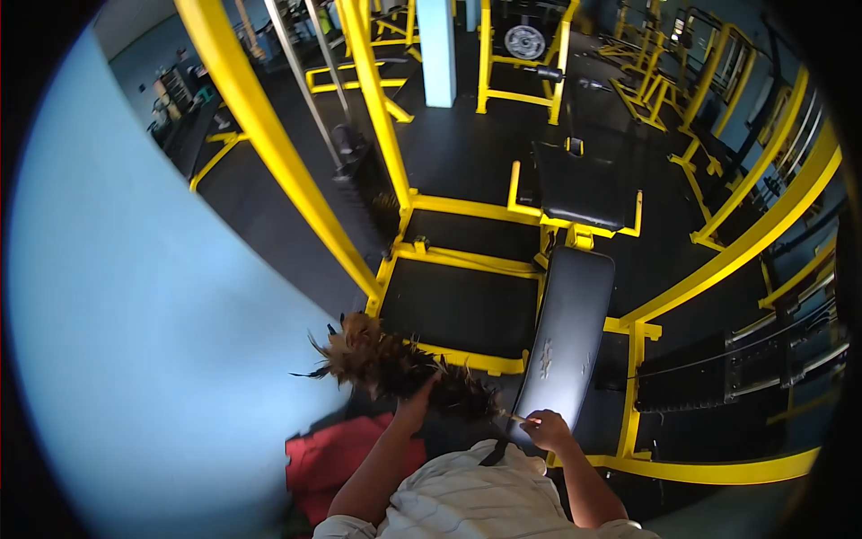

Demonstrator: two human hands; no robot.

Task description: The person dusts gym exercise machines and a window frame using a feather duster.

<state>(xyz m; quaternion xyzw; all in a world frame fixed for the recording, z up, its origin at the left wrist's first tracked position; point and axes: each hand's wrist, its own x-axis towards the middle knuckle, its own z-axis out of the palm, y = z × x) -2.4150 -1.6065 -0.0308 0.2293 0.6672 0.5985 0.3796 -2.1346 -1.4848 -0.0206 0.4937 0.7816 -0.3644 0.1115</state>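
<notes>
A brown feather duster (386,364) lies across the front of my body, its bushy end toward the blue wall at the left. My left hand (417,400) is at the underside of the feathers, its fingers partly hidden among them. At the duster's right end, my right hand (546,429) is closed on the thin light handle. Just beyond that hand is the lower end of a long black bench pad (570,332) with worn patches.
Yellow machine frames (467,260) stand around the bench, with a weight stack (687,377) at the right. A blue wall (180,332) rises on the left. Red material (337,458) lies at its foot. A blue pillar (437,54) stands farther back.
</notes>
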